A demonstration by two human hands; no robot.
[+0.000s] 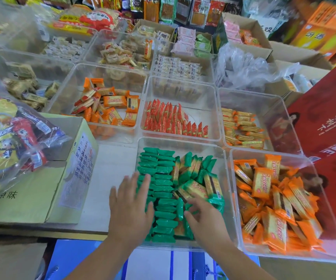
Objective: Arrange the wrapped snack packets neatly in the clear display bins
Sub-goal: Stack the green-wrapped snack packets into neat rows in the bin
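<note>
A clear bin (183, 141) right in front of me holds green wrapped snack packets (164, 170). Those on its left stand on edge in rows; those on its right lie loose and tilted. My left hand (131, 203) lies flat with spread fingers against the left side of the standing rows. My right hand (204, 216) reaches in from the near right, fingers curled over loose green packets; whether it grips one I cannot tell.
A bin of loose orange packets (274, 201) stands to the right. Behind are bins with red packets (169, 120), orange packets (110, 107) and yellow packets (241, 128). A cardboard box (41, 188) with a bag of snacks (11, 142) sits left. Red cartons (324, 118) stand right.
</note>
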